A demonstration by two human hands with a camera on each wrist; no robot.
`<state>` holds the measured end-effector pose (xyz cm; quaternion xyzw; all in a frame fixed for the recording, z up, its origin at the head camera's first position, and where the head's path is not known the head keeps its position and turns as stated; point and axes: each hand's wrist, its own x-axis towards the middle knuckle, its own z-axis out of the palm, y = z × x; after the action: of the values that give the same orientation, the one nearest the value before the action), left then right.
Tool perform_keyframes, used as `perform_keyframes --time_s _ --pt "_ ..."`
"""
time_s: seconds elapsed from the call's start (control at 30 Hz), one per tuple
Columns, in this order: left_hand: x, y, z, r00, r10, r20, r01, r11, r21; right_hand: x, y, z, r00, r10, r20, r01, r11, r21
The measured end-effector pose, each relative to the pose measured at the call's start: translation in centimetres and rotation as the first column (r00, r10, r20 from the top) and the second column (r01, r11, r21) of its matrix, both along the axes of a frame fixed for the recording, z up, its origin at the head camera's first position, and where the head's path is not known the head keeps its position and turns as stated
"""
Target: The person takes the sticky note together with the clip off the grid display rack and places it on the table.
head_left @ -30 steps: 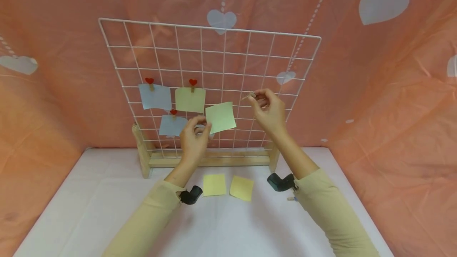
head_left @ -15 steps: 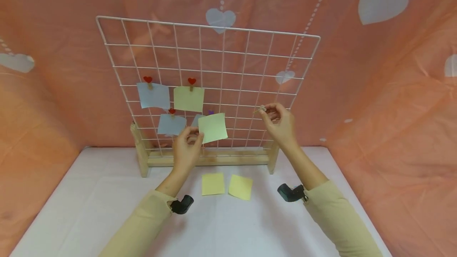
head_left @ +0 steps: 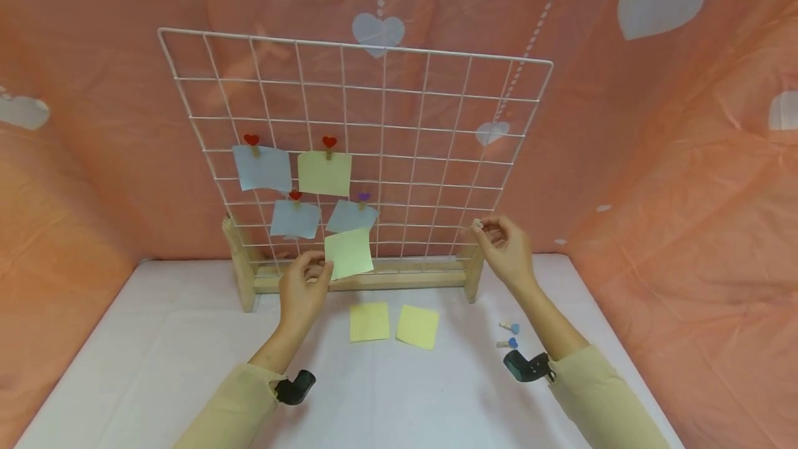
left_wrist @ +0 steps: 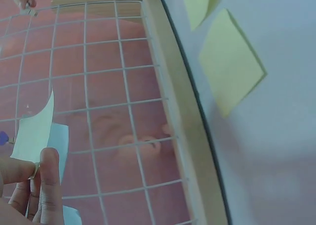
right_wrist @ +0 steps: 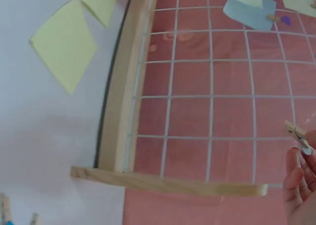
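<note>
My left hand (head_left: 304, 289) pinches a pale green sticky note (head_left: 349, 253) at its left edge, low in front of the white wire grid (head_left: 427, 123). In the head view this note overlaps the bottom of a blue note (head_left: 352, 215), which hangs by a purple heart clip (head_left: 364, 197). At the grid's lower right, my right hand (head_left: 510, 255) pinches a small wooden clothespin (right_wrist: 295, 131) between thumb and fingers. Two more blue notes, the upper (head_left: 262, 168) and the lower (head_left: 296, 219), and a yellow-green note (head_left: 325, 173) hang from red heart clips.
Two yellow sticky notes (head_left: 369, 322) lie on the white table (head_left: 386, 400) before the grid's wooden stand (head_left: 399, 279). Two clothespins with blue hearts (head_left: 512, 343) lie to the right, near my right forearm. An orange curtain with white hearts surrounds the table.
Both hands have come down, the left one also leftward with the green note and the right one rightward with the clothespin. The blue note with the purple clip now shows above the green note.
</note>
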<state>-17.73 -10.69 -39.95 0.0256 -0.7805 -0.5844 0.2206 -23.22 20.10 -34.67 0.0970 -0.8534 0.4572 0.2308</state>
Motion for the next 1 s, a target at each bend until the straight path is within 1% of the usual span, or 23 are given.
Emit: perform_keyframes --time_s 0.17,0.33,0.5,0.67,0.77,0.9,1.0 --pt "0.6 -0.4 -1.0 1.0 -0.008 0.025 0.007 1.0 0.028 0.5 0.9 -1.2 0.999 -0.031 0.028 0.031 0.999 0.015" --pt "1.2 -0.9 -1.9 0.996 0.025 0.081 -0.024 1.0 -0.013 1.1 1.7 -2.5 0.993 -0.076 0.094 0.069 0.995 0.078" --pt "1.6 -1.5 -2.8 0.991 0.051 0.126 -0.045 0.998 -0.047 1.6 2.6 -4.0 0.978 -0.109 0.179 0.089 0.989 0.117" --pt "1.8 -2.0 -3.7 0.986 0.044 0.162 -0.037 0.998 -0.046 1.9 3.5 -5.4 0.964 -0.136 0.226 0.112 0.987 0.118" --pt "2.0 -2.2 -4.1 0.981 0.037 0.193 -0.026 0.998 -0.059 2.1 4.0 -6.1 0.955 -0.149 0.258 0.12 0.985 0.125" --pt "2.3 -2.4 -4.9 0.972 0.035 0.232 -0.012 0.995 -0.097 2.5 4.5 -7.1 0.942 -0.157 0.297 0.117 0.982 0.15" --pt "2.6 -2.5 -5.5 0.968 0.038 0.25 -0.012 0.994 -0.107 3.0 4.9 -7.9 0.933 -0.154 0.326 0.104 0.981 0.165"
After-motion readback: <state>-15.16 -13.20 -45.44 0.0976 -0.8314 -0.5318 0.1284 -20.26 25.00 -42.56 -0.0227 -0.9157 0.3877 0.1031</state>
